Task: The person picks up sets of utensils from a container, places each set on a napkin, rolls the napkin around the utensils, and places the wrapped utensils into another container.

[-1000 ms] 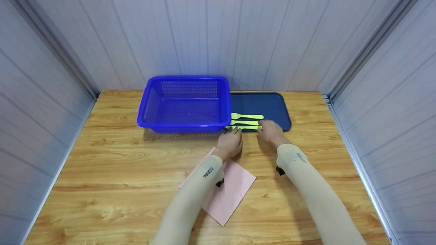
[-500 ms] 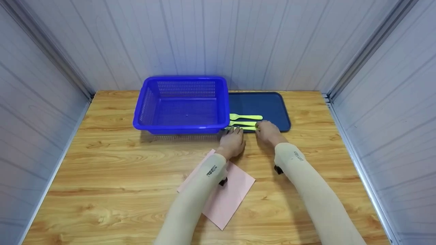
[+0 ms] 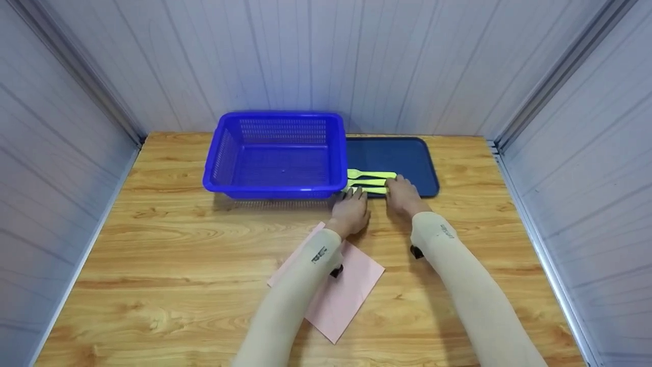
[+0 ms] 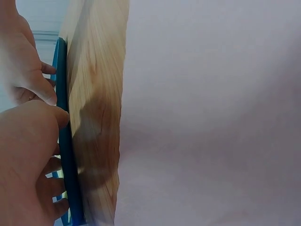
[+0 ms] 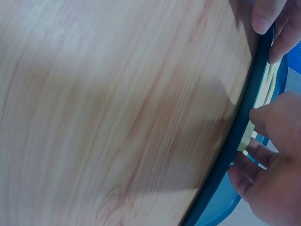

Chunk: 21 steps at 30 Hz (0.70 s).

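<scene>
Three lime-yellow pieces of plastic cutlery lie side by side on a dark blue tray (image 3: 395, 153). The farthest is a fork (image 3: 374, 174); below it runs a middle handle (image 3: 372, 182), then a nearest handle (image 3: 377, 190). My left hand (image 3: 350, 211) rests its fingertips at the left part of the nearest piece, by the tray's front rim. At the right, my right hand (image 3: 404, 196) touches the handle ends with extended fingers. In the right wrist view its thumb (image 5: 261, 120) lies close over a pale handle end (image 5: 244, 141). The basket hides the cutlery's left ends.
A blue plastic basket (image 3: 275, 189) stands left of the tray and overlaps its left part. A pink sheet (image 3: 341, 300) lies on the wooden table (image 3: 168, 255) under my left forearm. Pale panel walls (image 3: 285, 56) enclose the back and both sides.
My right hand's fingertips have shifted slightly back, from the nearer handles toward the farthest fork's handle end. My left hand has slid slightly right. The basket and tray stay in place.
</scene>
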Available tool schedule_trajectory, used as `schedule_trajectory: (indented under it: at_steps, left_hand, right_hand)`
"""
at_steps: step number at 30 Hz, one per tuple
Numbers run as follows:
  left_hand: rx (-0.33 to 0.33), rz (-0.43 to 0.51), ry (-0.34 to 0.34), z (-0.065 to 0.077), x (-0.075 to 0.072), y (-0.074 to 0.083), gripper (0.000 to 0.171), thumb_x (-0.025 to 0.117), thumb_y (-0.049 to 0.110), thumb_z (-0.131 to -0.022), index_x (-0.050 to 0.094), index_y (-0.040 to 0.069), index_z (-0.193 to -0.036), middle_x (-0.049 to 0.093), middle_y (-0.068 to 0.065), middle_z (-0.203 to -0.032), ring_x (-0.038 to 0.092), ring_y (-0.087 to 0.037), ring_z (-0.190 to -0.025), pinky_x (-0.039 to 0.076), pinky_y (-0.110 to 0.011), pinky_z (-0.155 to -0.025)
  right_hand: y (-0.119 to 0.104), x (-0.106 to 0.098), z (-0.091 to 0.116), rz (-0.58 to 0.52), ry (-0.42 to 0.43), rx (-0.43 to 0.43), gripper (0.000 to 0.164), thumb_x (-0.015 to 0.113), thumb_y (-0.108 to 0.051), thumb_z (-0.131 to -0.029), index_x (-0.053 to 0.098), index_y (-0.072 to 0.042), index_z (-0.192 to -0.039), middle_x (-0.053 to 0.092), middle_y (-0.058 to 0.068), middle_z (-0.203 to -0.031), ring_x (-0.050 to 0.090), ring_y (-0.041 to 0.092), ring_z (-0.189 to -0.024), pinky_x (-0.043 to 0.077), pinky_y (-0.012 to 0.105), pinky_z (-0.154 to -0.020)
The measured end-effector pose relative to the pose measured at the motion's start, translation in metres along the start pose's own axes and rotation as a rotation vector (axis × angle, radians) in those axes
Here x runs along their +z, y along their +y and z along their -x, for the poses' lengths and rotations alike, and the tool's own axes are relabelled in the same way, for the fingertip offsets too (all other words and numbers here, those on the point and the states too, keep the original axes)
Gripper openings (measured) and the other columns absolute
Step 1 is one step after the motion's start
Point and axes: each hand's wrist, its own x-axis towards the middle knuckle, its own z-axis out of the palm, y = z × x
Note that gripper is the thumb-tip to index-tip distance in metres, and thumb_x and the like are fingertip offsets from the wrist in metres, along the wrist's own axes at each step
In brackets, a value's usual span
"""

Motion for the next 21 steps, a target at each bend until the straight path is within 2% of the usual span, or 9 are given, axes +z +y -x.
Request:
schedule_trajectory:
  at_steps: [6, 8, 10, 12, 15, 19, 21]
  left_hand:
    - [0.003, -0.007, 0.005, -0.001, 0.002, 0.002, 0.061, 0.04, 0.04, -0.102, 0.029, 0.007, -0.153, 0.022, -0.01, -0.159, 0.019, -0.03, -0.145, 0.016, -0.046, -0.116]
    - [0.001, 0.003, 0.028, -0.001, 0.003, 0.001, 0.061, 0.04, 0.038, -0.102, 0.029, 0.007, -0.153, 0.022, -0.012, -0.159, 0.019, -0.032, -0.144, 0.018, -0.045, -0.116]
    - [-0.013, 0.018, 0.067, -0.001, 0.005, 0.001, 0.058, 0.04, 0.035, -0.103, 0.03, 0.007, -0.153, 0.023, -0.013, -0.158, 0.024, -0.032, -0.143, 0.025, -0.044, -0.114]
    - [-0.031, 0.03, 0.113, -0.001, 0.006, 0.0, 0.056, 0.041, 0.03, -0.102, 0.031, 0.008, -0.153, 0.023, -0.015, -0.157, 0.03, -0.031, -0.14, 0.033, -0.044, -0.109]
    - [-0.056, 0.033, 0.174, 0.0, 0.009, -0.003, 0.054, 0.043, 0.019, -0.101, 0.031, 0.009, -0.153, 0.023, -0.016, -0.157, 0.035, -0.029, -0.138, 0.05, -0.043, -0.091]
    - [-0.059, 0.01, 0.242, 0.0, 0.012, -0.01, 0.053, 0.047, 0.009, -0.098, 0.038, 0.01, -0.15, 0.034, -0.012, -0.154, 0.038, -0.028, -0.136, 0.057, -0.04, -0.074]
    - [-0.04, -0.003, 0.276, 0.002, 0.013, -0.013, 0.048, 0.05, 0.007, -0.097, 0.046, 0.01, -0.145, 0.047, -0.01, -0.145, 0.048, -0.027, -0.128, 0.057, -0.039, -0.074]
  right_hand:
    - [0.009, 0.0, 0.004, -0.169, 0.041, -0.023, 0.027, 0.046, -0.009, -0.102, 0.053, -0.002, -0.127, 0.054, 0.017, -0.125, 0.05, 0.035, -0.118, 0.043, 0.049, -0.097]
    - [0.013, 0.001, 0.005, -0.253, 0.059, -0.052, 0.025, 0.045, -0.006, -0.102, 0.054, -0.001, -0.125, 0.055, 0.019, -0.126, 0.049, 0.035, -0.121, 0.042, 0.05, -0.098]
    - [0.017, 0.001, 0.007, -0.345, 0.07, -0.069, 0.024, 0.044, -0.004, -0.102, 0.055, 0.0, -0.123, 0.054, 0.02, -0.128, 0.047, 0.035, -0.124, 0.042, 0.049, -0.099]
    - [0.022, 0.0, 0.01, -0.442, 0.069, -0.062, 0.023, 0.043, -0.003, -0.102, 0.055, 0.0, -0.122, 0.053, 0.02, -0.13, 0.045, 0.034, -0.126, 0.041, 0.049, -0.1]
    - [0.028, -0.003, 0.016, -0.613, 0.049, 0.0, 0.023, 0.042, -0.003, -0.103, 0.055, -0.001, -0.121, 0.052, 0.018, -0.128, 0.047, 0.032, -0.122, 0.042, 0.046, -0.097]
    - [0.037, -0.004, 0.023, -0.8, 0.014, 0.063, 0.023, 0.041, -0.004, -0.104, 0.056, 0.001, -0.12, 0.053, 0.02, -0.118, 0.052, 0.033, -0.106, 0.046, 0.044, -0.088]
    - [0.042, -0.002, 0.026, -0.86, -0.001, 0.068, 0.023, 0.042, -0.005, -0.104, 0.056, 0.003, -0.12, 0.055, 0.021, -0.115, 0.054, 0.033, -0.1, 0.048, 0.043, -0.086]
